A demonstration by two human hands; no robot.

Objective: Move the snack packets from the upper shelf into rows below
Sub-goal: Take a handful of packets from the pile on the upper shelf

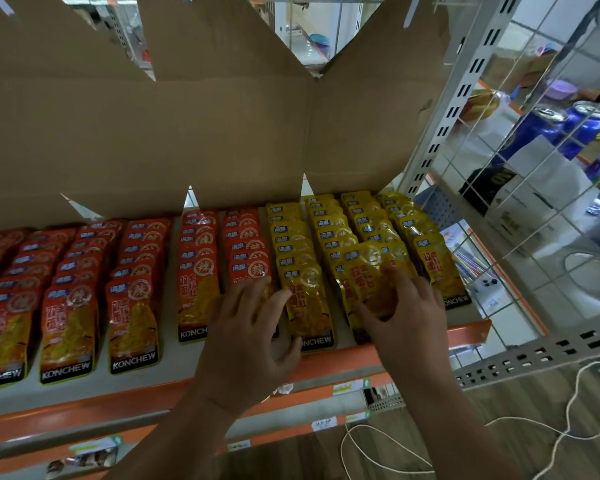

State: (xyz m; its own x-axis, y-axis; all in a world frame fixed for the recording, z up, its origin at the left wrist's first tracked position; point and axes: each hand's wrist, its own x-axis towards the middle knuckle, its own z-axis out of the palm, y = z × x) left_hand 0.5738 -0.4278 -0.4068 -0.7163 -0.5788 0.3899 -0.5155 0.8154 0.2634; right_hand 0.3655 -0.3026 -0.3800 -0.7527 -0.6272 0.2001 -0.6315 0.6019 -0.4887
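Observation:
Rows of snack packets lie overlapped on the shelf [465, 329] with the orange front edge: red packets [132, 323] on the left, yellow packets [305, 303] on the right. My left hand [253, 327] rests with spread fingers on the front of a red row and the neighbouring yellow row. My right hand [406, 313] holds a yellow packet [371, 278] by its lower end, thumb curled against it, over the front of the third yellow row. The upper shelf itself is hidden.
An opened cardboard sheet [187, 126] lines the back of the shelf. A white slotted upright [454, 98] and wire grid [541, 202] stand on the right, with blue cans [568, 129] behind. White cords [395, 445] lie on the wooden floor below.

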